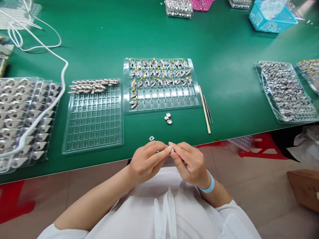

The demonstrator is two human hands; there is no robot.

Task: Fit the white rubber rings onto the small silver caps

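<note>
My left hand (153,159) and my right hand (188,162) meet in front of my chest at the table's near edge. Between their fingertips they pinch a small pale earbud shell (172,150), mostly covered by the fingers. Just beyond my left hand lie small white rings (152,138). Farther up, three round pale caps (169,121) sit loose on the table. Behind them is a clear tray (164,104) whose back rows hold several curved grey earbud parts (154,81) with yellow tabs; two more of these stand in its left column.
Left is a tray (94,122) with grey stems (92,87) along its back, then trays of grey shells (12,114) under a white cable (63,73). Right lie a wooden stick (204,109), tweezers (208,109) and a tray of metallic parts (286,89). A blue basket (266,21) stands behind.
</note>
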